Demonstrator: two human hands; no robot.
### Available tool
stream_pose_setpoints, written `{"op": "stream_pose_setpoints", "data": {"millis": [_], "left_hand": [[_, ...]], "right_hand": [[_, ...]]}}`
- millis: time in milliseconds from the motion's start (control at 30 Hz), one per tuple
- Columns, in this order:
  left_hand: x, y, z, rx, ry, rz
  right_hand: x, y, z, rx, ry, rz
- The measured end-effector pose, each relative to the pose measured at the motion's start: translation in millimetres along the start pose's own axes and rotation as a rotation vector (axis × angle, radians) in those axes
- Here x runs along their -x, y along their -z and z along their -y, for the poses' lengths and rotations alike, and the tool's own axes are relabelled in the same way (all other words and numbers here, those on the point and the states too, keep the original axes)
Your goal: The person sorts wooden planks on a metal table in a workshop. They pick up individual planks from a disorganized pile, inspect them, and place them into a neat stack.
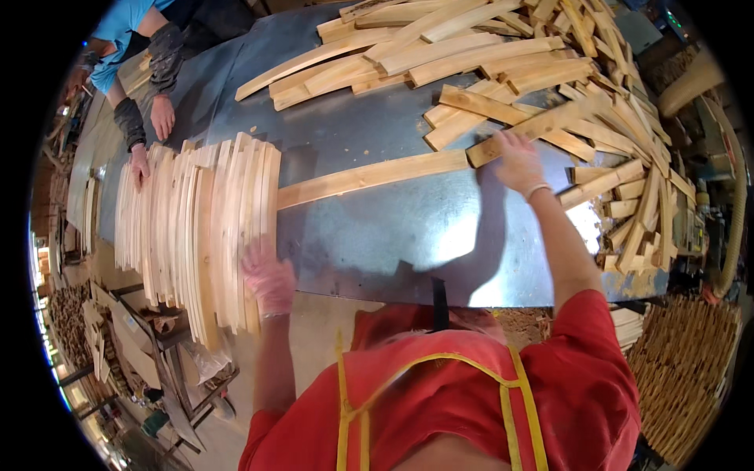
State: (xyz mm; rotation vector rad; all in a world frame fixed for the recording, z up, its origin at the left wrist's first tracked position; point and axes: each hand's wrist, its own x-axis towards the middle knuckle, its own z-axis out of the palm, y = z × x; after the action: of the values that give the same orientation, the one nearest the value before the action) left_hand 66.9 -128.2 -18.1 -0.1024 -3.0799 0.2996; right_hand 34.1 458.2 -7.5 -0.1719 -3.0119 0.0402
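Observation:
My right hand [520,163] is closed on a wooden slat [559,118] at the edge of the loose pile. The near end of that slat almost meets another single slat [377,174], which lies across the metal table toward the left. At the left, many pale slats stand side by side in a tight row [224,212], overhanging the table's front edge. My left hand [269,276] rests with its fingers extended against the right side of this row, near its front end. Both hands seem to wear thin gloves.
Loose slats [471,59] heap across the table's [345,133] back and right. A co-worker's hand [139,165] touches the row's far left; their other hand [162,118] hangs behind it. Stacked wood [683,377] stands at lower right, a metal-framed cart [177,369] at lower left.

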Motion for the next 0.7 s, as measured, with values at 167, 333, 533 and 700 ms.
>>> {"op": "stream_pose_setpoints", "data": {"millis": [167,333,533,700], "left_hand": [[-33,19,-109,0.191,-0.14,-0.044],[-90,18,-172,0.146,-0.27,-0.066],[-142,15,-188,0.133,-0.267,0.274],[-107,32,-127,0.573,-0.402,0.046]], "right_hand": [[-14,1,-61,0.071,-0.093,0.183],[-23,-26,-67,-0.307,-0.472,-0.137],[-64,-41,-50,-0.859,-0.856,-0.198],[-81,-56,3,-1.954,-1.198,-0.254]]}}
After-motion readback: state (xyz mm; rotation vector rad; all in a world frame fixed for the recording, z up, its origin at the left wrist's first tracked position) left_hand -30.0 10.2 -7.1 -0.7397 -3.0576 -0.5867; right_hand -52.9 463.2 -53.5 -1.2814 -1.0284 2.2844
